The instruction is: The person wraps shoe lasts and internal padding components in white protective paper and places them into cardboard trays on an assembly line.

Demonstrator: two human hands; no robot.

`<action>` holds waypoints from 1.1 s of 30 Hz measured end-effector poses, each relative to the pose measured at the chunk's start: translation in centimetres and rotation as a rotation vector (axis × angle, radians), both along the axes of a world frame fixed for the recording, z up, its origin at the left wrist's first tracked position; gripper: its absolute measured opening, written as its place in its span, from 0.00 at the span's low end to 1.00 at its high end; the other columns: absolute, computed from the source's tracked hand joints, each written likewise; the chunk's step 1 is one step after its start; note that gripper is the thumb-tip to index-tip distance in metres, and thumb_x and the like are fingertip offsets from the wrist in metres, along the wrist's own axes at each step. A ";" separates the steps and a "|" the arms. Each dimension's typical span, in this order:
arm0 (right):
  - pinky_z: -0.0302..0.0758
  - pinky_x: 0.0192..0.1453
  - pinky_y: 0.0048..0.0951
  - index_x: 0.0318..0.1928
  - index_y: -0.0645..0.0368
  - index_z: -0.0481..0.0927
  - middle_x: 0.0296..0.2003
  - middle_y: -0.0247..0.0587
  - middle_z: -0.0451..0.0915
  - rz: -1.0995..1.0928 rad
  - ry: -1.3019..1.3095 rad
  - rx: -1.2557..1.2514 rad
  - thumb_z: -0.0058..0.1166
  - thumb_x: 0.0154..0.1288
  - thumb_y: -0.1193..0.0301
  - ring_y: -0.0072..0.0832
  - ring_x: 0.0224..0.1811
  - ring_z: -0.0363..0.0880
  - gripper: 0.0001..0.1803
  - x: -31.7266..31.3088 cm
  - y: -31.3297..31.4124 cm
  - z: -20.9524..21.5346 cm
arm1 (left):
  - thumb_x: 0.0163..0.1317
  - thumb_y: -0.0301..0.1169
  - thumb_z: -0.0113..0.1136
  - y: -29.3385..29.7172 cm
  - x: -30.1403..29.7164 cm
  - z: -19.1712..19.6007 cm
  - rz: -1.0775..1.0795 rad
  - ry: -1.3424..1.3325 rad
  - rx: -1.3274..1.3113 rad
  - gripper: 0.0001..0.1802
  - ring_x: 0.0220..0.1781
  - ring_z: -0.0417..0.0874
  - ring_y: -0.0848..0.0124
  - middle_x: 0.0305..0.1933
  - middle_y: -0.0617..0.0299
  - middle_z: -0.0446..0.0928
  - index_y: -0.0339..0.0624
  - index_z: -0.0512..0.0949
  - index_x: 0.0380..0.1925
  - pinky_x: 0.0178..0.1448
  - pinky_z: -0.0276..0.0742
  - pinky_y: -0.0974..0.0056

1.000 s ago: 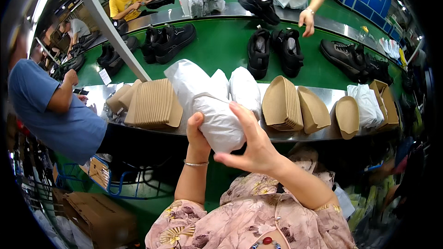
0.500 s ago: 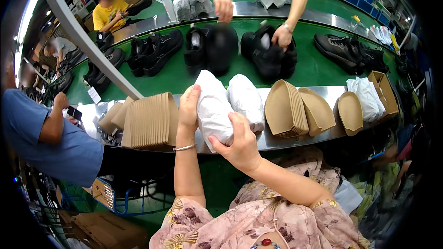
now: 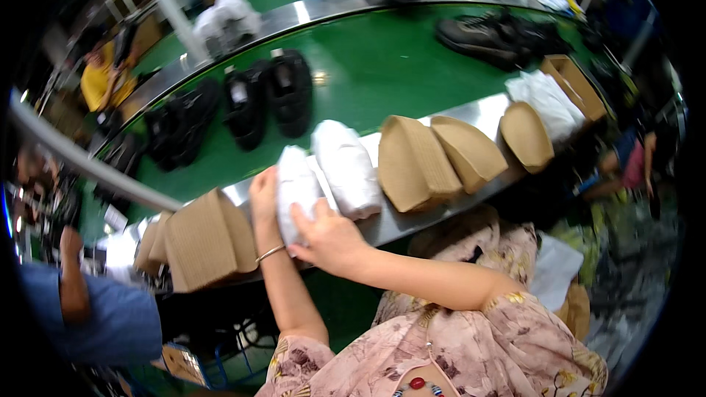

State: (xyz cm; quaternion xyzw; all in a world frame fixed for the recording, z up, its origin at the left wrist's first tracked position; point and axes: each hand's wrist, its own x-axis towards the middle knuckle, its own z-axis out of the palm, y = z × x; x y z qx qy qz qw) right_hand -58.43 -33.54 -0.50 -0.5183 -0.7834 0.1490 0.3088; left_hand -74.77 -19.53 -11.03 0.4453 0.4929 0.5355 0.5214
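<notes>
A white paper-wrapped bundle (image 3: 296, 185) lies on the steel ledge (image 3: 482, 110) at the near edge of a green conveyor. My left hand (image 3: 262, 192) presses against its left side, a thin bracelet on the wrist. My right hand (image 3: 329, 239) grips its near end from below. A second white wrapped bundle (image 3: 346, 168) lies just to its right, touching it.
Stacks of tan cardboard inserts (image 3: 197, 242) sit left of the bundles, with more stacks (image 3: 413, 162) to the right, then white paper (image 3: 543, 100) and an open box (image 3: 574, 85). Black shoes (image 3: 268, 95) ride the green belt (image 3: 368, 73). A person in blue (image 3: 95, 316) sits at left.
The bundle has gone from lifted in both hands down onto the ledge beside the other white bundle. The view has tilted and the shoes on the belt have shifted.
</notes>
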 end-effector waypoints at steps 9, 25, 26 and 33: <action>0.77 0.37 0.37 0.56 0.63 0.65 0.42 0.79 0.65 0.076 -0.058 0.066 0.63 0.48 0.59 0.57 0.36 0.76 0.37 -0.9 1.4 -1.1 | 0.68 0.37 0.45 -4.1 0.4 6.5 -0.136 -0.047 -0.108 0.22 0.51 0.74 0.68 0.51 0.53 0.73 0.33 0.63 0.57 0.54 0.70 0.68; 0.74 0.37 0.38 0.48 0.66 0.70 0.39 0.52 0.75 -0.332 -0.074 0.530 0.55 0.52 0.71 0.44 0.34 0.75 0.22 18.0 -1.3 7.8 | 0.69 0.35 0.43 -6.5 1.9 9.8 0.213 0.613 0.269 0.27 0.64 0.64 0.62 0.63 0.47 0.62 0.31 0.57 0.63 0.65 0.58 0.64; 0.74 0.37 0.39 0.48 0.65 0.70 0.37 0.50 0.76 -0.412 -0.134 0.457 0.55 0.53 0.70 0.44 0.35 0.75 0.21 20.2 -1.7 7.4 | 0.69 0.34 0.44 -8.1 3.1 11.9 0.309 0.684 0.346 0.25 0.63 0.65 0.62 0.62 0.48 0.63 0.30 0.59 0.61 0.65 0.59 0.64; 0.74 0.31 0.43 0.48 0.63 0.68 0.24 0.53 0.77 -0.528 -0.141 0.041 0.50 0.59 0.70 0.49 0.27 0.78 0.17 27.3 -3.1 -2.6 | 0.63 0.24 0.48 -16.3 19.1 17.1 0.072 0.405 0.664 0.16 0.55 0.74 0.65 0.51 0.51 0.74 0.30 0.71 0.50 0.60 0.67 0.63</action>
